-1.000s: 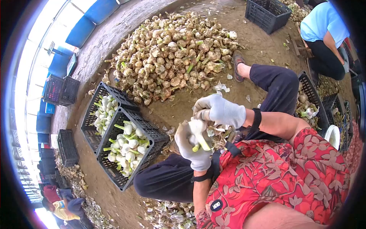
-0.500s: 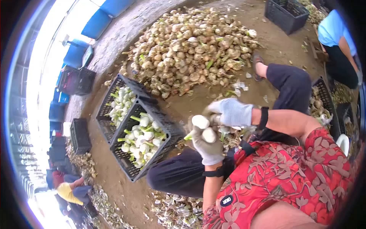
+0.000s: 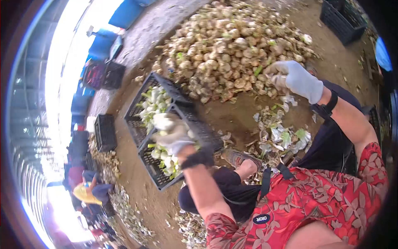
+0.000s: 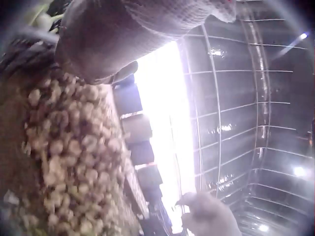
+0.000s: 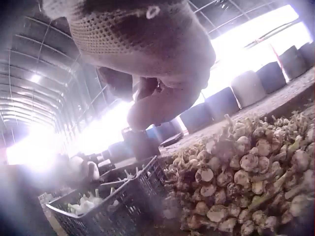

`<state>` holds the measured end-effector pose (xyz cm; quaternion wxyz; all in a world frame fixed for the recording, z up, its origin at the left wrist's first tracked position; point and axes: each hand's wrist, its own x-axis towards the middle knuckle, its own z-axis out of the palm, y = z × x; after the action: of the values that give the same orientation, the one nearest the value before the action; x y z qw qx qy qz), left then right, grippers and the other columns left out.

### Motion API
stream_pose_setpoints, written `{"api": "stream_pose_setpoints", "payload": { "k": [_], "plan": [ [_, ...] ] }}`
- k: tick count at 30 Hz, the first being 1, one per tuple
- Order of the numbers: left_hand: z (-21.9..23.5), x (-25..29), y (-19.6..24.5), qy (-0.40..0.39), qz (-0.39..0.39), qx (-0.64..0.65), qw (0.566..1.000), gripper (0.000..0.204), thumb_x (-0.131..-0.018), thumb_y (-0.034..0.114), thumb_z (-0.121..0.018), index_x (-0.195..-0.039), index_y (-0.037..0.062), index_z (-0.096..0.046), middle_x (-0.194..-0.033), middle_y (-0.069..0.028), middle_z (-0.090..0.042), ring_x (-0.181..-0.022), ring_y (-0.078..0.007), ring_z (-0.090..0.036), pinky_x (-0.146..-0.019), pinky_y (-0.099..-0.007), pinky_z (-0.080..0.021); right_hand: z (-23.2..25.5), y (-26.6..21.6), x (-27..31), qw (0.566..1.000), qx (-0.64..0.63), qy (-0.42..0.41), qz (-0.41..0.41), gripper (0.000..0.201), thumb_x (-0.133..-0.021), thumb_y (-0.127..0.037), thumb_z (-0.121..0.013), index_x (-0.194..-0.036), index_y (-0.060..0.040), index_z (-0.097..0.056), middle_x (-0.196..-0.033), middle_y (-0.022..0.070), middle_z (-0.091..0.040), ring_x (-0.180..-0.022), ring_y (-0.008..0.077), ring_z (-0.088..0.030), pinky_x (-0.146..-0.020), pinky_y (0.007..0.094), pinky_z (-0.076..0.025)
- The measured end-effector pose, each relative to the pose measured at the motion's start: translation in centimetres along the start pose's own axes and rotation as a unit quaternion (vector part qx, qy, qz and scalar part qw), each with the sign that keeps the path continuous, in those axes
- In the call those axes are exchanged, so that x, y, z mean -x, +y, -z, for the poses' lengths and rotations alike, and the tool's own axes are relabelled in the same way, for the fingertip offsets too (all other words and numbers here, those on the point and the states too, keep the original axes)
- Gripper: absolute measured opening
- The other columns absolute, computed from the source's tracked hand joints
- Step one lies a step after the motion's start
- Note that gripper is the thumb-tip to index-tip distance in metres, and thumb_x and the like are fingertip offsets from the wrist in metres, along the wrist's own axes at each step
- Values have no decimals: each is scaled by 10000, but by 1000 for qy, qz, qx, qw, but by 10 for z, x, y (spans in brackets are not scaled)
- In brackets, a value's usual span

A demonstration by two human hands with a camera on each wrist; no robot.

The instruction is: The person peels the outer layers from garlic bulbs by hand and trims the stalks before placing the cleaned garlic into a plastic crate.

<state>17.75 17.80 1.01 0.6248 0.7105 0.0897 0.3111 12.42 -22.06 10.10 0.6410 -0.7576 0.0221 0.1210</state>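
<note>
My gloved left hand (image 3: pixel 176 137) is over the near black crate (image 3: pixel 159 184) of trimmed garlic (image 3: pixel 166 159), blurred by motion. It holds a white garlic bulb (image 3: pixel 163 121) at its fingers; its palm side is hidden. In the left wrist view the back of this glove (image 4: pixel 128 39) fills the top. My gloved right hand (image 3: pixel 294 79) hangs at the near right edge of the untrimmed garlic pile (image 3: pixel 228 50). Its fingers are loosely curled, with no bulb showing between them in the right wrist view, where the glove (image 5: pixel 142 64) is close up.
A second crate (image 3: pixel 134 112) of white garlic adjoins the near one. Peeled skins (image 3: pixel 282 133) litter the ground between my legs. Another black crate (image 3: pixel 342 20) stands at the far right. People (image 3: pixel 89 193) sit at the lower left, beside a strip of skins (image 3: pixel 128 216).
The hands have parted. My left hand has carried garlic from my lap leftward over the near crate. My right hand has moved away toward the pile. The head view has shifted left.
</note>
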Motion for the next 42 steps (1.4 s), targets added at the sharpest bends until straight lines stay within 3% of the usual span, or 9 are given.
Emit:
{"api": "stream_pose_setpoints", "payload": {
  "k": [4, 8, 10, 11, 13, 18, 22, 26, 42],
  "plan": [
    [-31, -66, 24, 38, 270, 518, 811, 406, -922, 194, -581, -1191, -100, -506, -1152, -253, -581, -1055, -302, -593, -828, -409, -572, 21, -22, 16, 996, -37, 71, 31, 345, -895, -167, -616, -1179, 27, -583, -793, 27, -628, -656, 78, -572, -586, 227, -463],
    [-131, 24, -61, -145, 379, 205, 891, 92, -867, 99, -549, -794, 46, -571, -751, -17, -570, -665, -128, -529, -591, -275, -477, 49, -25, 26, 983, -134, 118, 39, 335, -920, -157, -587, -1199, 28, -571, -776, 27, -625, -654, 81, -571, -575, 227, -463],
    [-186, 108, -133, -256, 134, 20, 957, 115, -828, 10, -546, -896, 25, -637, -787, -33, -617, -610, -124, -536, -548, -275, -463, 64, -12, 19, 981, -135, 138, 22, 321, -930, -92, -535, -1222, 41, -555, -803, 43, -622, -642, 80, -567, -558, 224, -467],
    [-215, 145, -96, -230, 397, 41, 888, 112, -814, 22, -558, -833, 36, -667, -796, -60, -651, -706, -148, -594, -672, -311, -503, 61, -7, 19, 969, -178, 167, 25, 308, -922, -54, -530, -1214, 42, -555, -842, 36, -616, -659, 68, -551, -568, 213, -451],
    [-246, 200, -161, -416, 31, -198, 887, 280, -808, 112, -609, -1069, 36, -674, -914, -140, -693, -841, -320, -646, -778, -357, -513, 62, 0, 26, 966, -201, 160, 21, 299, -913, -38, -535, -1200, 43, -561, -872, 37, -617, -679, 59, -540, -581, 207, -441],
    [-288, 246, -148, -449, 172, -274, 833, 682, -794, 220, -646, -1401, 30, -400, -1406, -363, -323, -1199, -471, -466, -1013, -433, -399, 70, -11, 28, 975, -165, 145, -6, 400, -914, -243, -643, -1190, 35, -563, -874, 10, -597, -697, 70, -532, -586, 208, -411],
    [-261, 254, -173, -431, 157, -243, 855, 465, -901, 217, -522, -1333, 46, -504, -1330, -259, -505, -1219, -393, -495, -1006, -428, -406, 58, -15, 32, 985, -84, 142, -48, 272, -895, -122, -593, -1126, 20, -616, -899, 29, -635, -736, 72, -547, -645, 240, -458],
    [-209, 240, -127, -317, 530, 203, 760, 274, -955, 230, -533, -1166, 66, -594, -1054, -49, -647, -881, -171, -629, -716, -352, -567, 22, 11, 25, 993, 76, 93, 9, 250, -858, -113, -622, -1067, 24, -622, -907, 85, -650, -761, 113, -583, -694, 267, -483],
    [11, 211, 101, -200, 72, -10, 977, 672, -772, 59, -645, -1397, 8, -402, -1062, -120, -504, -991, -217, -543, -869, -306, -448, -162, 26, 40, 977, -4, -199, 72, 244, -857, -211, -693, -930, 3, -601, -807, 32, -626, -728, 96, -588, -654, 254, -477]
  ]
}}
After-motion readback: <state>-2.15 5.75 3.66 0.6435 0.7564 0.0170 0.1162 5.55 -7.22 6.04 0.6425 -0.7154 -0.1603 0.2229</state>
